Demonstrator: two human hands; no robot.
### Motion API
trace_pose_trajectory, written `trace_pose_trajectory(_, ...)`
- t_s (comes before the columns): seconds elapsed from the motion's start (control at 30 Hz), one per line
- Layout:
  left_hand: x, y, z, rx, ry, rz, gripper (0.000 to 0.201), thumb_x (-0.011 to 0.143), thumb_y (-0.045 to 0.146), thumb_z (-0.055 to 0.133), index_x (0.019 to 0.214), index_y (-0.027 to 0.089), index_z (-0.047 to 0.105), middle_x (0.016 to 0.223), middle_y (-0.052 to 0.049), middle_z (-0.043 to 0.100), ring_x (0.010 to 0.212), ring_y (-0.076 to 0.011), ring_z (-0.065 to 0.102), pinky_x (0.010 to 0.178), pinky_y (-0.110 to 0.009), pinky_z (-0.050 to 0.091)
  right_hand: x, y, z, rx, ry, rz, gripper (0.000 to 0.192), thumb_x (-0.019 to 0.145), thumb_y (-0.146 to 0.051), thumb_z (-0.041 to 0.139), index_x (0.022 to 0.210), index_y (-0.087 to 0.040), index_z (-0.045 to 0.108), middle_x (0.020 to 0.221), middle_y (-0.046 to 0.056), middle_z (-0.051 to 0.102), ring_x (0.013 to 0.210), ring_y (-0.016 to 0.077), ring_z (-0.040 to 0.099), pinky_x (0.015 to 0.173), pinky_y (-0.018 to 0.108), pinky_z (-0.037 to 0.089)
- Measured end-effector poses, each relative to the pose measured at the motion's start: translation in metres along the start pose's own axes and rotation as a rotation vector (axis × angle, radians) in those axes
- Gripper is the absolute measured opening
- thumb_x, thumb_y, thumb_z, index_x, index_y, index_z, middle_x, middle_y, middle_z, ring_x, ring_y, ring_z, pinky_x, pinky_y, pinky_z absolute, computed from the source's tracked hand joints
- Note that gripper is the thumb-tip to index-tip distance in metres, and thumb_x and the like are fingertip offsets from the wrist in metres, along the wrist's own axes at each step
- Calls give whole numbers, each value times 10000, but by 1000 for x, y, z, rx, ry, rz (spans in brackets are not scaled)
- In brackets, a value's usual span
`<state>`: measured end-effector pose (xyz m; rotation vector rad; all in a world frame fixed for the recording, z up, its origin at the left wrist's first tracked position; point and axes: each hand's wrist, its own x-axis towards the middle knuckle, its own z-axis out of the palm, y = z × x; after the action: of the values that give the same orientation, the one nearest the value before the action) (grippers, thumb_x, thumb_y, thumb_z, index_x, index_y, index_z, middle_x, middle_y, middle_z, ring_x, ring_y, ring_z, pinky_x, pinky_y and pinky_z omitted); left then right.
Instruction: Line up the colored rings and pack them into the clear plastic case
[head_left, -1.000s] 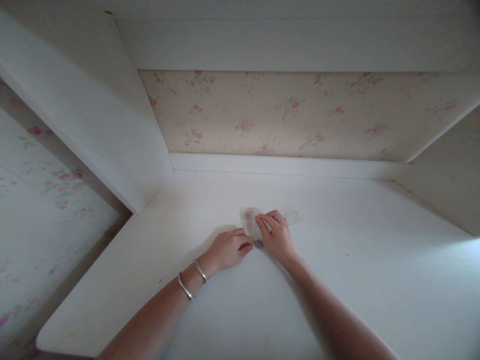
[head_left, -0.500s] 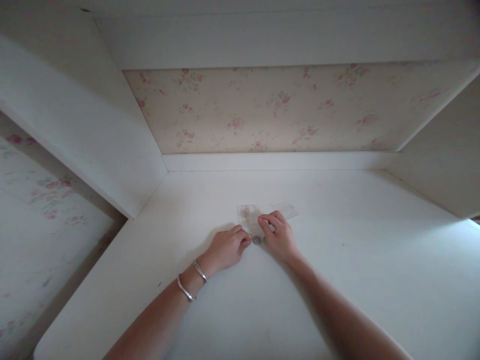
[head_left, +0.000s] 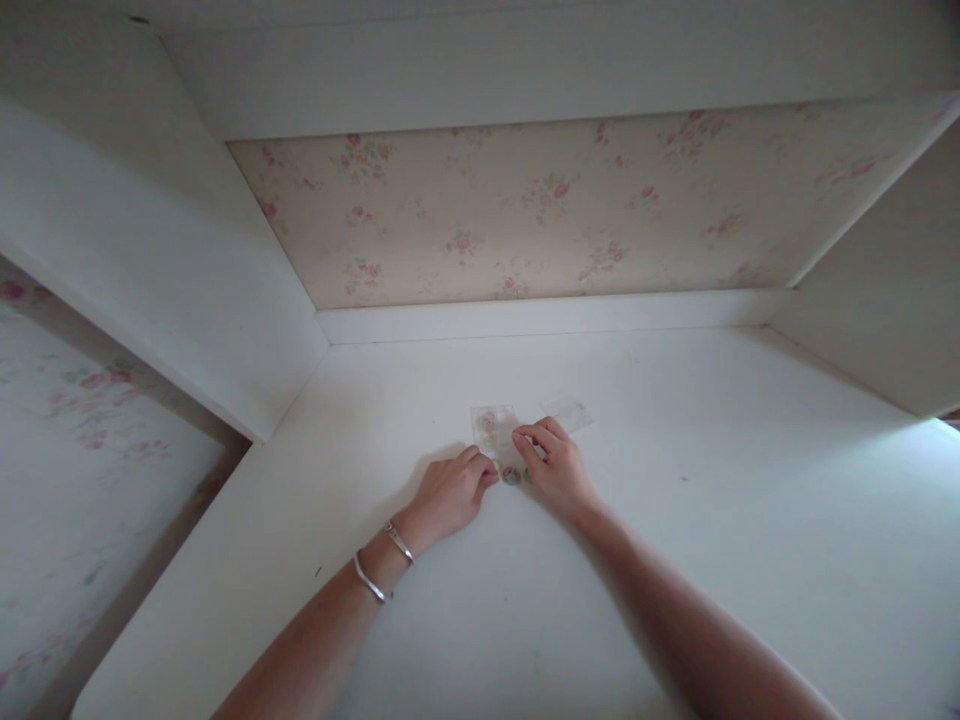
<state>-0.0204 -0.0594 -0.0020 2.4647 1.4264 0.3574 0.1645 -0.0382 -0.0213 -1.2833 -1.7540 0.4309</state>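
Observation:
A small clear plastic sheet point(head_left: 491, 425) with faint round stickers lies on the white desk point(head_left: 675, 540). My right hand point(head_left: 553, 468) rests on it, fingertips pinching at its near edge. My left hand point(head_left: 450, 493), two silver bangles on its wrist, lies curled beside it, fingertips touching the desk close to a small round sticker-like piece point(head_left: 511, 476) between the two hands. A second clear strip point(head_left: 570, 412) pokes out behind my right hand.
The desk sits in a white alcove with a floral-papered back wall point(head_left: 525, 210), a white side panel point(head_left: 150, 250) on the left and another point(head_left: 885, 300) on the right. The desk's front-left edge point(head_left: 165, 590) drops off beside floral wallpaper.
The view has shifted slightly down and left. My hands stay at the sheet; the left fingertips have closed in a little toward the small round piece.

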Motion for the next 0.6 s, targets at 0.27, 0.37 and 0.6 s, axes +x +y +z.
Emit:
trace_pose_trajectory(0.27,12,-18,-1,-399,219,-32,234,909,337,428,865,162,577,823,-31,575,774,-143,545,706,-255,434,-6,-12,-1,-203,-158,-192,166,864,-272,511,812,-215,659,785,18,600,770,141,528,728,287,325)
trace_pose_trajectory(0.37,20,-20,-2,-421,292,-55,240,906,346,434,877,158,580,837,-34,579,771,-142,540,702,-256,435,-11,-23,1,-349,-228,-240,176,861,-282,511,798,-221,663,791,22,594,781,149,505,725,305,284)
trace_pose_trajectory(0.6,39,-22,7,-328,345,-28,201,900,304,450,871,171,596,860,-40,595,830,-156,550,755,-272,436,-13,-37,6,-576,-262,-216,222,867,-260,488,734,-198,655,789,42,582,802,166,469,718,327,240)
